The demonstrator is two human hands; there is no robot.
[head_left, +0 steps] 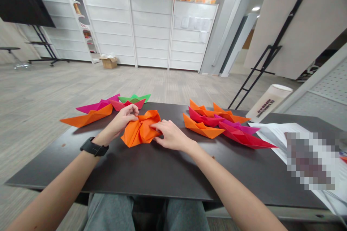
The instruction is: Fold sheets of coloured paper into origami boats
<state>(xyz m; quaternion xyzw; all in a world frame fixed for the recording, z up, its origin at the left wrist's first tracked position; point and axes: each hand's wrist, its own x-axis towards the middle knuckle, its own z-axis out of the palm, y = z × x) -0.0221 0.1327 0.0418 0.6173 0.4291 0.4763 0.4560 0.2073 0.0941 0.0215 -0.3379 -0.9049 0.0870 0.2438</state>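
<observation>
On the dark table (151, 173), front and centre, what is under inspection?

One orange paper (141, 130), bunched and creased, lying between my hands. Its folds look unsettled. I judge the step in hand to be working those folds.

State of the hands?

Apart, both on the paper. My left hand (120, 120) has its fingers curled over the upper fold, apparently pinching it. My right hand (172, 135) rests its fingertips (154, 126) on the paper's right side. Whether its thumb closes underneath, I cannot tell.

What does the next move call for?

In my judgement, a firm hold on that fold while the loose flaps are pressed flat.

What lies around it?

Beyond my left hand sit an orange boat (88, 115), a pink boat (97, 106), a red boat (127, 104) and a green boat (134, 98). To the right, more paper boats (210, 121) are clustered.

Anything hidden?

My hands cover part of the paper. The papers (271, 131) at right are cut off and partly blurred.
</observation>
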